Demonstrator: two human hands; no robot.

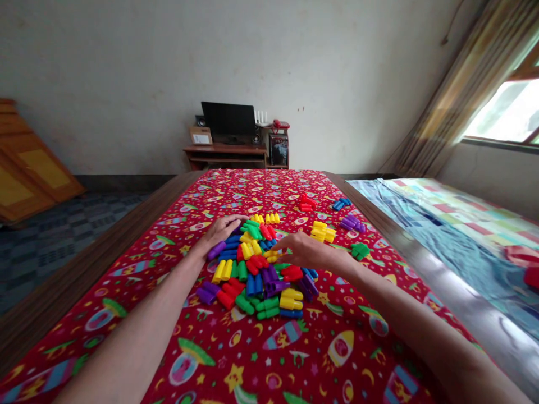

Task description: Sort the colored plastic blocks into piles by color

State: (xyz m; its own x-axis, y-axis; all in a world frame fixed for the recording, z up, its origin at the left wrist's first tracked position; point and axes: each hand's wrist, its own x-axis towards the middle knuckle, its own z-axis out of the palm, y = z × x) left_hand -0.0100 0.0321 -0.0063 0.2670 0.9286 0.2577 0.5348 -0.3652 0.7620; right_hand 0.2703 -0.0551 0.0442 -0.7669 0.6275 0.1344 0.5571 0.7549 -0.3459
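Observation:
A mixed pile of plastic toy blocks [255, 284], shaped like joined tubes in red, yellow, green, blue and purple, lies on a red patterned cloth [269, 370]. At the pile's far left edge rests my left hand [223, 229], fingers stretched out over the blocks beside a purple block [216, 250]. My right hand [297, 249] reaches in from the right, its fingers bent down and closed on a yellow block [272, 256] at the pile's right side. The fingertips of the right hand are partly hidden by the hand itself.
Small sorted groups lie to the right: yellow blocks [322, 232], green blocks [359, 251], purple blocks [352, 223], blue blocks [341, 203] and red blocks [307, 203]. Beyond the table stands a desk [223, 149] with a monitor [229, 120]. A bed [455, 224] is on the right.

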